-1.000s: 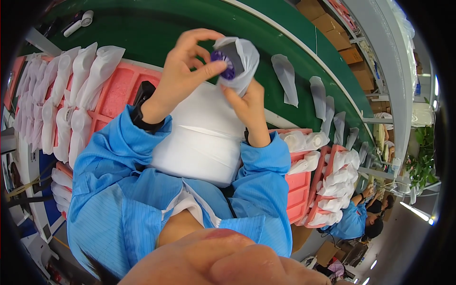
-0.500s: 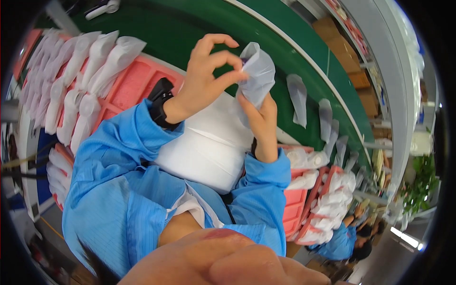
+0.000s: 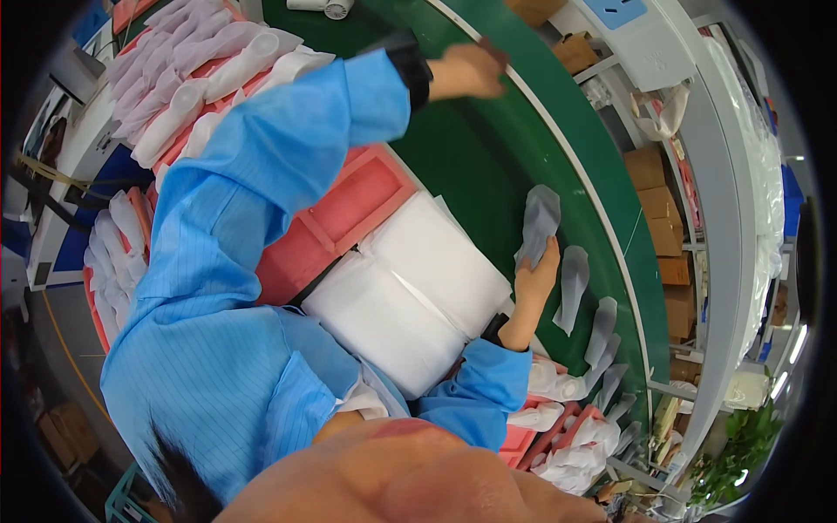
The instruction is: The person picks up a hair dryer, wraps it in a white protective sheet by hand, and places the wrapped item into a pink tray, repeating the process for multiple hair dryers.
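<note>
My right hand [image 3: 538, 268] grips the narrow lower end of a bagged item [image 3: 541, 212] in a thin, translucent greyish sleeve. Its shape, broad at the top and slim below, resembles a small handheld fan. The item is at the green work surface [image 3: 445, 166], beside a line of similar sleeved items [image 3: 573, 288]. My left hand [image 3: 475, 70] reaches out over the far part of that surface, smeared by motion, so its fingers do not show clearly. Close to my body lies a stack of white sleeves [image 3: 410, 305] in two piles.
Left of the stack, a pink compartment tray [image 3: 357, 196] sits partly under my left arm. Many white-wrapped items [image 3: 187, 100] fill trays at far left; more wrapped items [image 3: 580, 449] are at lower right. A white device [image 3: 337, 9] lies at the far edge. Cardboard boxes [image 3: 663, 213] stand on shelving beyond.
My left hand has left the sleeve's opening and swung far outward. My right hand has carried the bagged item right, to the row on the green surface. The whole view has shifted.
</note>
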Demonstrator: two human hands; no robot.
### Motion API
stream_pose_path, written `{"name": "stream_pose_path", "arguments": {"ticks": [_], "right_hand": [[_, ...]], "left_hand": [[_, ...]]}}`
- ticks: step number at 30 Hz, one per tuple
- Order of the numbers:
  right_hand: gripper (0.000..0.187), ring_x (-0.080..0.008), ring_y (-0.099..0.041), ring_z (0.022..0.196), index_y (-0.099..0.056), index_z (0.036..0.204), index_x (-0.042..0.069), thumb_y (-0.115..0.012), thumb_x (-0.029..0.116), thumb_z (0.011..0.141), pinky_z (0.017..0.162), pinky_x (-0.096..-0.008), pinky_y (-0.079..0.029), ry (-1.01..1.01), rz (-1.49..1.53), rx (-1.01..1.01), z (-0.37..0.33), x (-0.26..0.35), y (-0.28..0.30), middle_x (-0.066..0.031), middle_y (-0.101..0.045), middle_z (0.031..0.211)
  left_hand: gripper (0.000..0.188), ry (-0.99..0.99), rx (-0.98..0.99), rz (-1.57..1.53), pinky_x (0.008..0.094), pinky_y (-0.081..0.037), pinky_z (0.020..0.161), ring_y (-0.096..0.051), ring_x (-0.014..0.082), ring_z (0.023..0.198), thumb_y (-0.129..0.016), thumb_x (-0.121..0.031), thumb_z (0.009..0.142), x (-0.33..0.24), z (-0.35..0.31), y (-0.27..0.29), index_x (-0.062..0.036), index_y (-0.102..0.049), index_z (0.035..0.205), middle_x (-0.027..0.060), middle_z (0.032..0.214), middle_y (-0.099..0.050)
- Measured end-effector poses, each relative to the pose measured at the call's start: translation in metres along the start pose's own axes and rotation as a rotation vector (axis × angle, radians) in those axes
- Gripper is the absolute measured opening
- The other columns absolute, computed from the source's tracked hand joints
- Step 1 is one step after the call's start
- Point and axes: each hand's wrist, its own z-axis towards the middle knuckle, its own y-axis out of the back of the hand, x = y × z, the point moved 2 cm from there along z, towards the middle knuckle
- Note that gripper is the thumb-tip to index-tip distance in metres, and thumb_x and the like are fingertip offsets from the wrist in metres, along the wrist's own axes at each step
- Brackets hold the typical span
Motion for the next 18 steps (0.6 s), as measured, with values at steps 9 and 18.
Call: {"name": "stream_pose_path", "arguments": {"ticks": [9, 18], "right_hand": [[0.046, -0.0273, -0.049, 0.122, -0.052, 0.127, 0.007, -0.061, 0.004, 0.082, 0.095, -0.0364, -0.043, 0.067, 0.145, 0.093, -0.007, 0.025, 0.009, -0.0126, -0.049, 0.135], [0.038, -0.0249, -0.052, 0.119, -0.058, 0.121, 0.006, -0.061, 0.004, 0.083, 0.089, -0.033, -0.046, 0.061, 0.329, 0.2, -0.002, 0.059, 0.019, -0.01, -0.05, 0.135]], "left_hand": [[0.047, 0.425, -0.053, 0.466, 0.0498, -0.046, 0.094, -0.047, 0.0412, 0.121, -0.058, -0.021, 0.081, 0.283, 0.041, -0.011, -0.0026, -0.051, 0.123, 0.0255, 0.131, -0.047], [0.05, 0.602, -0.106, 0.342, 0.0538, -0.042, 0.098, -0.041, 0.0369, 0.128, -0.056, -0.017, 0.085, 0.428, 0.011, -0.025, -0.0121, -0.042, 0.133, 0.0085, 0.146, -0.032]]}}
